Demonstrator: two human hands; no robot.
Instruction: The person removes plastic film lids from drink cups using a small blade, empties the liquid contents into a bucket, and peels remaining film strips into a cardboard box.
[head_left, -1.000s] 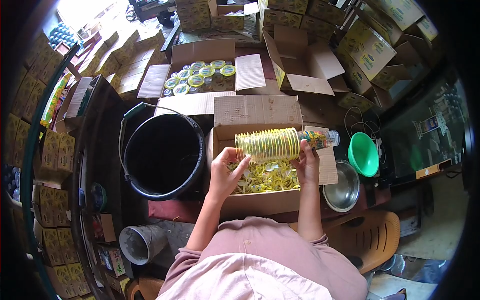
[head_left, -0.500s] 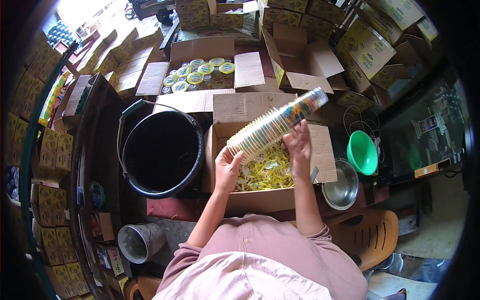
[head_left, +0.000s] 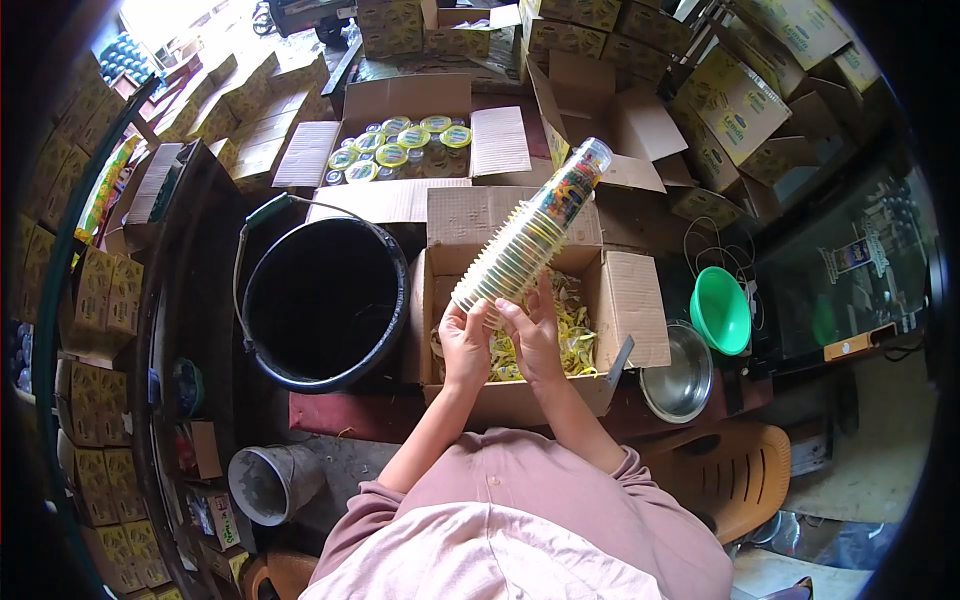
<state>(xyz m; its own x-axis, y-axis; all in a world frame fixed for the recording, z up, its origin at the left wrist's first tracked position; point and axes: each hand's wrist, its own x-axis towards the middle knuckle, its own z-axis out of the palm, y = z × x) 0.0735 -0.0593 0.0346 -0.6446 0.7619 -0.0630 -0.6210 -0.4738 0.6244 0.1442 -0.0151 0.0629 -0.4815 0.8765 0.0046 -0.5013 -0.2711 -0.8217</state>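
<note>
The left hand (head_left: 466,345) and right hand (head_left: 533,340), side by side, clasp the lower end of 1 tilted stack of clear, yellow-rimmed plastic cups (head_left: 520,248) above an open brown cardboard box (head_left: 638,312) of yellow strips (head_left: 572,345). Left stands a round black plastic bucket (head_left: 330,384); farther, round yellow-lidded containers (head_left: 391,155) sit in another open brown carton (head_left: 410,98).

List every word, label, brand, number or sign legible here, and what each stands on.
"Lemon": yellow carton at right.
"Lemon": higher carton at upper right.
Too small or blurred to read: coloured print on the nested plastic cups, round lids, sticker on the glass panel, and the left-hand yellow cartons.
</note>
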